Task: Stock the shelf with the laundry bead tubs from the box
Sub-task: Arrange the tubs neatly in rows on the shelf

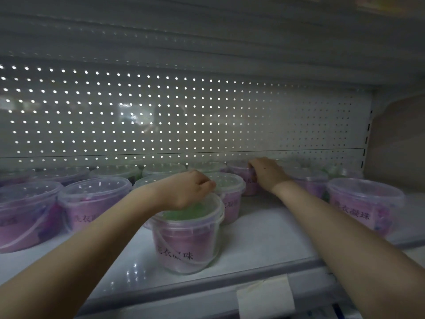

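Observation:
Clear laundry bead tubs with pink labels stand in rows on a white shelf point(264, 226). My left hand point(188, 189) grips the lid edge of the front tub point(186, 240), which shows green beads under its lid and stands near the shelf's front edge. My right hand point(266, 173) reaches deeper and curls round the top of a tub point(247, 180) in the back row. Another green-lidded tub point(230, 194) stands between the two hands.
More tubs fill the left side point(92, 201) and the right side point(363, 206) of the shelf. A perforated back panel point(184, 116) closes the rear. The shelf above hangs low overhead. A paper tag point(264, 298) sits on the front rail.

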